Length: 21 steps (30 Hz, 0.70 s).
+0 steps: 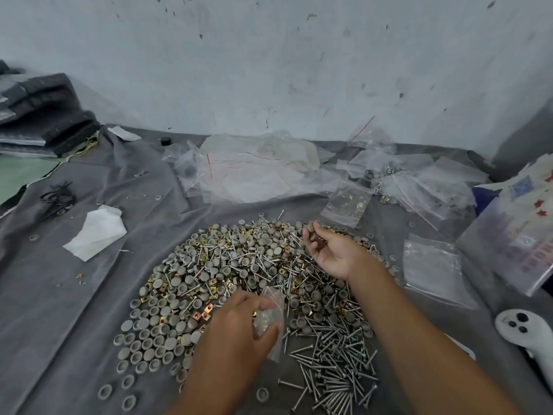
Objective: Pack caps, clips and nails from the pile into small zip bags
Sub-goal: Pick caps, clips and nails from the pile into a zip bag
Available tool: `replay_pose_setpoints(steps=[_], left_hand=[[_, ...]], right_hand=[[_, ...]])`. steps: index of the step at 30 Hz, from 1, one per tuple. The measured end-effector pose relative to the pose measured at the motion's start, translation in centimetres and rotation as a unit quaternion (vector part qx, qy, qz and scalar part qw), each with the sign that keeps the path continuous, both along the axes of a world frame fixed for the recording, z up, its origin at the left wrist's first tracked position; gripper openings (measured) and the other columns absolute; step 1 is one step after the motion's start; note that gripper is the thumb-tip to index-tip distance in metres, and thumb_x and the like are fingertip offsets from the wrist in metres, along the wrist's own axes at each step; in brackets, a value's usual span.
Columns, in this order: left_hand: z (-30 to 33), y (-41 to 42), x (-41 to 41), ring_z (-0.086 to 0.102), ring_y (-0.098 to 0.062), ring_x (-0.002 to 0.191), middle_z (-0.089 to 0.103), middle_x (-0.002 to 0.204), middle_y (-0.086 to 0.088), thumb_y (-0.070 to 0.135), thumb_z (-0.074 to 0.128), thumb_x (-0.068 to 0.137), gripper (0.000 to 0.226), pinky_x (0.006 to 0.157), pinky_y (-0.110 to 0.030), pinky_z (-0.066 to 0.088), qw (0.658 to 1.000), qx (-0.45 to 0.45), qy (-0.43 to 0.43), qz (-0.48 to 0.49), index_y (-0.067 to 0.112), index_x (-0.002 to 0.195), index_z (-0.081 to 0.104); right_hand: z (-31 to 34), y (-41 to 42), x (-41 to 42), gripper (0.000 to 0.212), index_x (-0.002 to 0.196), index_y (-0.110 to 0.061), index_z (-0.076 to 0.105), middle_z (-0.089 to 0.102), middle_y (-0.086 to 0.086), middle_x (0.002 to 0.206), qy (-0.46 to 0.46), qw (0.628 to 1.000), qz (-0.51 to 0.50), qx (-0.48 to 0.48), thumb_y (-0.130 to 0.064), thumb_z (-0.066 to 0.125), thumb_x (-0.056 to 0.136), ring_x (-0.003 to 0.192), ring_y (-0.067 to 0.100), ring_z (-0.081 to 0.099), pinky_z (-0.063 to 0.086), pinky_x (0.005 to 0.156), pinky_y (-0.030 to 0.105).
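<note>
Grey-clothed bench (pixel 74 295): left hand (pixel 236 322) grips bag (pixel 270 317), right hand (pixel 332 250) pinches cap (pixel 309 227); a missed bag mouth would likely drop it.

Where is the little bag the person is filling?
In the head view, the small zip bag is low in the middle, held by the left hand over the near edge of the pile, just left of the loose nails.

Scuffed pale wall (pixel 269 55), grey cloth-covered surface (pixel 59 295), dim light
</note>
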<state>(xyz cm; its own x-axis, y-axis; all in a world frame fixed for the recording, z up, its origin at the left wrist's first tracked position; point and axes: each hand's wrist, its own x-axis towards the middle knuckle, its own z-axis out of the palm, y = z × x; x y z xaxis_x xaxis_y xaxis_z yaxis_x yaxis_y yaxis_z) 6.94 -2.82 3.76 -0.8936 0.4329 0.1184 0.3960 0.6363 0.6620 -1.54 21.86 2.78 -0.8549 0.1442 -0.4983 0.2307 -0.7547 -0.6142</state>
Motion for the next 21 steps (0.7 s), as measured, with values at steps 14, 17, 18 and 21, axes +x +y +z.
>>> replay_pose_setpoints(steps=[14, 17, 18, 21], left_hand=[[-0.4, 0.7, 0.0, 0.054, 0.002, 0.079, 0.051, 0.108, 0.017, 0.009, 0.066, 0.088, 0.029, 0.072, -0.005, 0.037, 0.999, 0.023, 0.018, -0.033, 0.023, 0.113, 0.069], [-0.3, 0.9, 0.4, 0.05, 0.003, 0.09, 0.048, 0.115, 0.014, 0.007, 0.063, 0.09, 0.045, 0.078, -0.011, 0.042, 0.998, -0.002, 0.037, -0.054, 0.034, 0.125, 0.064], [-0.3, 1.0, 0.5, 0.051, 0.0, 0.094, 0.047, 0.116, 0.014, 0.006, 0.064, 0.088, 0.051, 0.08, -0.017, 0.046, 0.997, -0.016, 0.041, -0.056, 0.037, 0.128, 0.062], [-0.6, 1.2, 0.7, 0.049, -0.005, 0.096, 0.044, 0.12, 0.01, 0.006, 0.062, 0.089, 0.046, 0.079, -0.02, 0.045, 0.997, -0.051, 0.04, -0.052, 0.03, 0.128, 0.061]], right_hand=[[2.6, -4.0, 8.3, 0.014, 0.103, -0.006, 0.061, 0.059, 0.001, 0.081, 0.083, 0.964, 0.23, 0.105, -0.013, 0.049, 0.1, 0.065, 0.007, 0.048, 0.039, 0.051, 0.018], [3.4, -5.1, 10.5, 0.025, 0.103, -0.012, 0.069, 0.055, -0.006, 0.077, 0.117, 0.931, 0.278, 0.207, -0.016, 0.044, 0.105, 0.065, 0.005, 0.043, 0.035, 0.055, 0.018], [3.7, -5.5, 11.1, 0.029, 0.1, -0.019, 0.072, 0.056, -0.008, 0.076, 0.127, 0.903, 0.29, 0.291, -0.02, 0.043, 0.106, 0.066, 0.005, 0.045, 0.036, 0.057, 0.019], [4.6, -6.7, 12.4, 0.024, 0.098, -0.029, 0.067, 0.066, -0.01, 0.091, 0.144, 0.763, 0.288, 0.561, -0.033, 0.044, 0.106, 0.08, 0.003, 0.056, 0.044, 0.073, 0.02]])
